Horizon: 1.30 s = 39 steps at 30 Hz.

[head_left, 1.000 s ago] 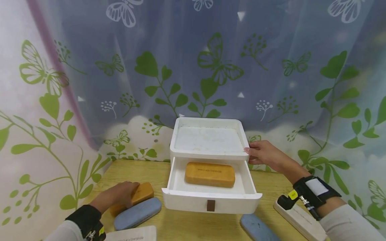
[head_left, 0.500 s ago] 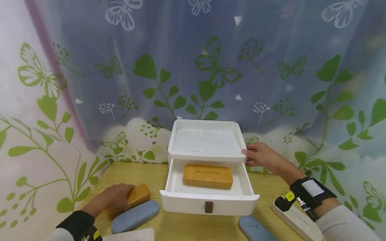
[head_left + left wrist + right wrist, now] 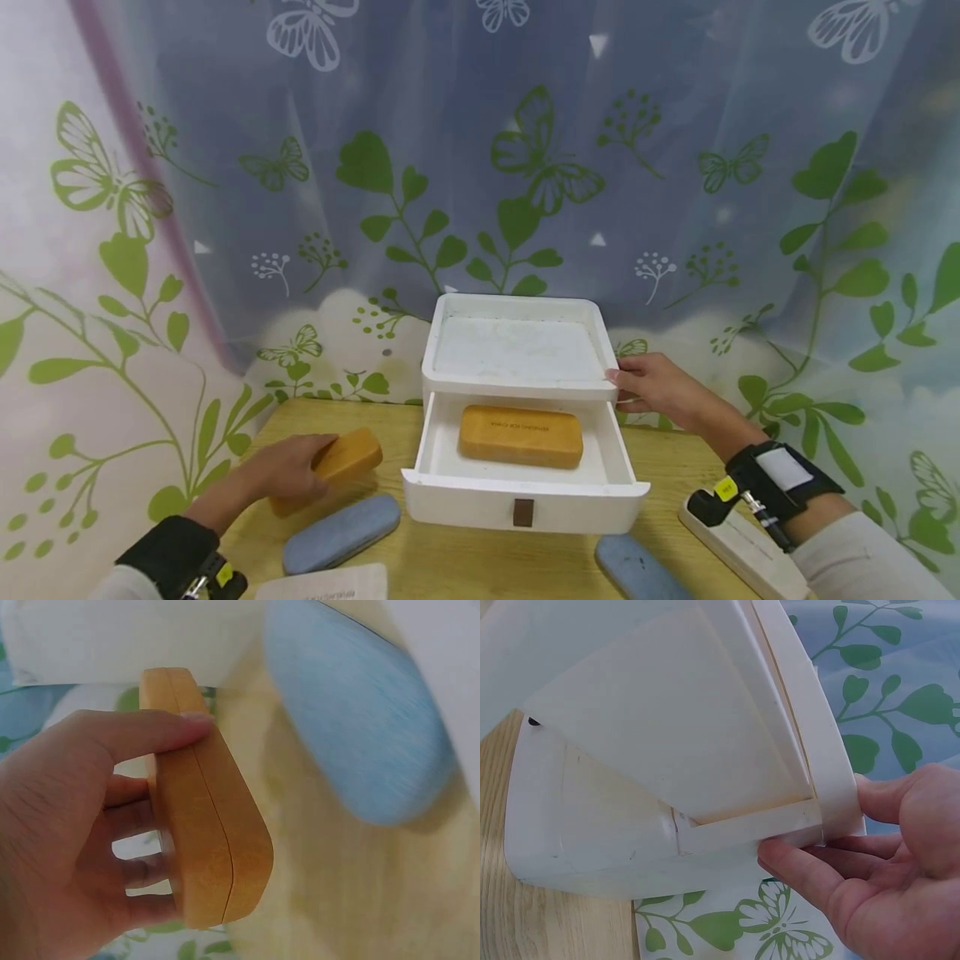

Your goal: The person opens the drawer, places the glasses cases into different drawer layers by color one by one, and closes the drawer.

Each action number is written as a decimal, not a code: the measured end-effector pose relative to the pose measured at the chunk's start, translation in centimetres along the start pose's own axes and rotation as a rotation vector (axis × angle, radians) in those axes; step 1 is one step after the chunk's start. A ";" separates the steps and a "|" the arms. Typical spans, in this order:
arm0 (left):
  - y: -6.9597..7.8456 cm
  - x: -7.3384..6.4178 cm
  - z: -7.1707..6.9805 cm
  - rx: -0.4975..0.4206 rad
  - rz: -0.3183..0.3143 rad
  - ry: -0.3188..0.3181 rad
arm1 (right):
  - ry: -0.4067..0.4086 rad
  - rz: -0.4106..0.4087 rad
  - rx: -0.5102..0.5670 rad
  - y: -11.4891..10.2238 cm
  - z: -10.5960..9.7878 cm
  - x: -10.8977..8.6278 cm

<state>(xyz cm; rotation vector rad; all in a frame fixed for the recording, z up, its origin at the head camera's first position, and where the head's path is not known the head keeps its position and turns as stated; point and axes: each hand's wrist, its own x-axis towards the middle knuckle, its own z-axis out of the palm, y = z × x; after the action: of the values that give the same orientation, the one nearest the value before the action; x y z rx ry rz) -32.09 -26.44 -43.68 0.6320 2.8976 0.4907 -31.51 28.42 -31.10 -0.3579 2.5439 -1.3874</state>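
In the head view my left hand [image 3: 287,471] holds an orange glasses case [image 3: 352,456] at the left. The left wrist view shows the thumb over the seamed edge of this case [image 3: 217,832] and the fingers behind it. At centre stands a white drawer unit [image 3: 517,387] with its drawer [image 3: 450,495] pulled out. Another orange glasses case [image 3: 519,446] lies inside. My right hand [image 3: 660,390] grips the unit's right side; in the right wrist view, its thumb and fingers touch the corner of the white unit [image 3: 836,765].
A blue glasses case [image 3: 341,533] and a whitish case [image 3: 326,583] lie on the wooden table [image 3: 442,567] at front left. Another blue case [image 3: 641,571] and another whitish one [image 3: 750,550] lie at front right. A patterned curtain [image 3: 465,167] hangs behind.
My left hand has raised the orange glasses case, which now sits apart from the blue case beside it. My right hand stays on the drawer unit.
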 end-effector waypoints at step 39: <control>12.0 -1.3 -11.1 -0.125 0.258 0.170 | 0.016 0.001 -0.001 0.1 0.1 0.1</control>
<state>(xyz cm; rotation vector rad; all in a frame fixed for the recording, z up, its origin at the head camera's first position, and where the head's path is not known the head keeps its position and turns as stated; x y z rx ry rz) -28.54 -19.86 -29.08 0.9962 2.9225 0.7877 -31.60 28.34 -31.28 -0.3473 2.5568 -1.3943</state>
